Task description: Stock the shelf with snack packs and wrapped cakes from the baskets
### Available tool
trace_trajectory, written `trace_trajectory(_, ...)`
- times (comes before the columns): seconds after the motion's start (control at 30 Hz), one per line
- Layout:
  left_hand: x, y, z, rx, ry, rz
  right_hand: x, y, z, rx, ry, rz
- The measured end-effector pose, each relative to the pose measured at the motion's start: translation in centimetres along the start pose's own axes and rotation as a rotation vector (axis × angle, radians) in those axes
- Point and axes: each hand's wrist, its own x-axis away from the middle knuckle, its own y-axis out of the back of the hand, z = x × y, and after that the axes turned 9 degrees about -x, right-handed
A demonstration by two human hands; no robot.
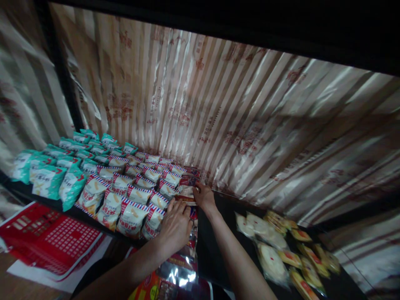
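A dark red snack packet (186,190) with a pale panel lies at the right end of the rows of bags. My right hand (204,198) pinches its right side, thumb and fingers closed. At the packet's near edge, my left hand (176,223) has its fingers curled over it; their undersides are hidden. Just left of my hands stand several white chip bags (133,217) with red and blue striped tops. Behind the held packet, other dark red packets (191,171) reach toward the back. Shiny packets (179,271) show below my left forearm.
Several teal bags (48,181) stand at the shelf's left. Clear-wrapped pale round breads (271,262) and yellow packs (309,271) lie on the dark shelf (215,241) at the right. A red basket (67,237) sits lower left. Striped plastic sheeting (200,100) covers the back, under a dark beam.
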Motion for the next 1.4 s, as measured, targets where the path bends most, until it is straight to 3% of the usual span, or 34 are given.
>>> trace_trajectory(0.4,-0.6,-0.9,0.6,0.004,0.001,0.018,-0.3,-0.7,-0.8,-0.016,0.021,-0.016)
trace_trajectory(0.7,-0.7,-0.8,0.6,-0.036,-0.006,0.009,-1.0,-1.2,-1.5,-0.175,0.107,-0.146)
trace_trajectory(0.9,-0.5,-1.4,0.8,-0.062,0.003,0.020,-0.2,-1.9,-1.8,-0.087,0.030,-0.138)
trace_trajectory(1.13,1.1,-0.5,0.3,-0.051,0.005,0.010,2.3,-0.9,-2.4,-0.214,0.082,-0.195)
trace_trajectory(1.4,7.2,0.8,-1.3,-0.007,-0.137,0.016,9.4,-0.6,-2.8,-0.511,0.019,-0.269)
